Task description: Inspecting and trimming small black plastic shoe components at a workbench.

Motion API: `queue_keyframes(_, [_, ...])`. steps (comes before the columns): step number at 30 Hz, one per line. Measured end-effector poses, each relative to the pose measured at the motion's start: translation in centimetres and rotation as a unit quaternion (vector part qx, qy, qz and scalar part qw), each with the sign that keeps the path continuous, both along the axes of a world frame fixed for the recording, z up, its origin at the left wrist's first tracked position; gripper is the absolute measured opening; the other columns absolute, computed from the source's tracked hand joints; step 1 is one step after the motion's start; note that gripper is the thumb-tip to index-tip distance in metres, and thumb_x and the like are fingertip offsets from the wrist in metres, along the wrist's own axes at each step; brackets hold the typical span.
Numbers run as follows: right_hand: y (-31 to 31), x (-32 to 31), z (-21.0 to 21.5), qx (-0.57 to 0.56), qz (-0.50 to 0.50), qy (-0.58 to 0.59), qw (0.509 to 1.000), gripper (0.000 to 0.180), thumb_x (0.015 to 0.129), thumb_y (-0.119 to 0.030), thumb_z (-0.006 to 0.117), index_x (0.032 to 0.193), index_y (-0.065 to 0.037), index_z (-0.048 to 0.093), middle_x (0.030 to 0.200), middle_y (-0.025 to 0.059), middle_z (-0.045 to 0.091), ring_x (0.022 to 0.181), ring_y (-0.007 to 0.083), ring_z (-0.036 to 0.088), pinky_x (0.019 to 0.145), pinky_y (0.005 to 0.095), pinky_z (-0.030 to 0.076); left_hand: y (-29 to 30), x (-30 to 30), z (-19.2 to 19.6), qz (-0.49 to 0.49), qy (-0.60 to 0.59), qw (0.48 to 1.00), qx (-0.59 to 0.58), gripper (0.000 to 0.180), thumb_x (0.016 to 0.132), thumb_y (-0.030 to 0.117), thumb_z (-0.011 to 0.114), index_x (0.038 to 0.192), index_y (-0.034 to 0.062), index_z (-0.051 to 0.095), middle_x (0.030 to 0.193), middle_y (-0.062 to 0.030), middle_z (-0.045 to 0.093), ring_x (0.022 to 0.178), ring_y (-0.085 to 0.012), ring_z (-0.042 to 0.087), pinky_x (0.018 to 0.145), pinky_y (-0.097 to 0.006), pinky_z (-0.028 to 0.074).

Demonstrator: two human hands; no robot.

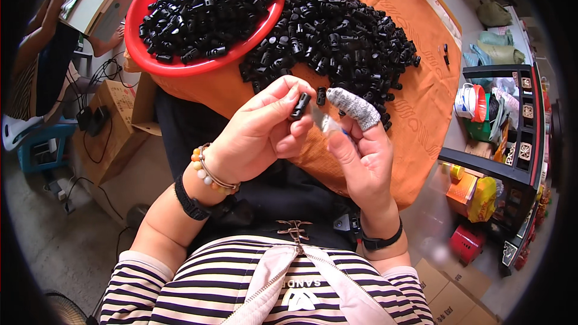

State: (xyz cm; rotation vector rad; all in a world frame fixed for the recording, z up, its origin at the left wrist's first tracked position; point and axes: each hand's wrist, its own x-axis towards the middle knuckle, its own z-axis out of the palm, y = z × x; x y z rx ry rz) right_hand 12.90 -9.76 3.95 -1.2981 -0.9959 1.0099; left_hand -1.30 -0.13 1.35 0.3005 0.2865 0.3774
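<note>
My left hand [259,132] pinches a small black plastic clip [300,105] between thumb and fingertips. My right hand [361,150] holds a thin metal blade [322,121] with its tip against the clip; its index finger wears a grey knitted finger cot [355,107]. Just beyond the fingers lies a large pile of the same black plastic parts [337,36] on an orange cloth [421,96]. A red round basin [180,63] at the upper left is full of more black parts [205,6].
Cardboard boxes [111,126] and cables sit on the floor at the left, near a blue stool [39,147]. A dark shelf [512,126] with bags and coloured packages stands at the right. Another person's arm [42,24] shows at the far upper left.
</note>
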Motion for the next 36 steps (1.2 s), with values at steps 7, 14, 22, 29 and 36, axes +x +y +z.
queue_keyframes(7, [-0.23,-0.1,-0.02,-0.063,0.047,-0.008,0.997,0.045,0.084,0.0,0.057,0.126,0.003,0.039,0.111,0.0114,0.056,0.098,0.0101,0.053,0.086,0.0218,0.041,-0.42,0.16,-0.21,0.027,0.005,1.0,0.014,0.014,0.095,0.024,0.042,0.102,0.013,0.045,0.066,0.0022,0.044,0.05,-0.0039,0.031,0.045,-0.018,0.025])
queue_keyframes(14, [-0.07,-0.22,0.06,-0.065,0.062,-0.017,0.996,0.044,0.084,0.0,0.058,0.124,0.003,0.041,0.111,0.0134,0.057,0.099,0.0118,0.054,0.085,0.0222,0.042,-0.31,-0.04,-0.1,0.026,0.016,0.999,0.013,0.012,0.095,0.025,0.042,0.099,0.0137,0.045,0.065,0.0022,0.045,0.05,-0.0033,0.03,0.046,-0.018,0.024])
queue_keyframes(22, [0.25,-0.63,-0.22,-0.023,0.038,0.004,0.999,0.036,0.083,-0.003,0.061,0.117,0.002,0.049,0.094,0.0072,0.064,0.078,0.0035,0.055,0.066,0.0163,0.045,-0.3,-0.34,-0.66,0.019,0.0,0.999,0.033,0.009,0.095,0.021,0.042,0.102,0.0141,0.043,0.065,0.0024,0.043,0.05,-0.0031,0.029,0.046,-0.016,0.023])
queue_keyframes(29, [0.19,-0.57,-0.32,-0.011,0.028,0.009,0.999,0.037,0.083,-0.001,0.061,0.118,0.002,0.048,0.096,0.0087,0.064,0.083,0.0059,0.057,0.07,0.0178,0.046,-0.16,-0.38,-0.34,-0.006,-0.006,1.0,0.008,0.011,0.096,0.023,0.04,0.1,0.0133,0.044,0.066,0.0017,0.044,0.051,-0.004,0.03,0.047,-0.017,0.024])
queue_keyframes(36, [0.21,-0.62,-0.49,-0.016,0.038,0.029,0.999,0.038,0.082,-0.002,0.062,0.118,0.002,0.048,0.094,0.0099,0.064,0.083,0.0062,0.057,0.07,0.0181,0.046,-0.12,-0.27,-0.53,0.007,-0.012,1.0,0.016,0.012,0.096,0.023,0.04,0.099,0.0128,0.044,0.065,0.0016,0.044,0.051,-0.0039,0.03,0.047,-0.017,0.024])
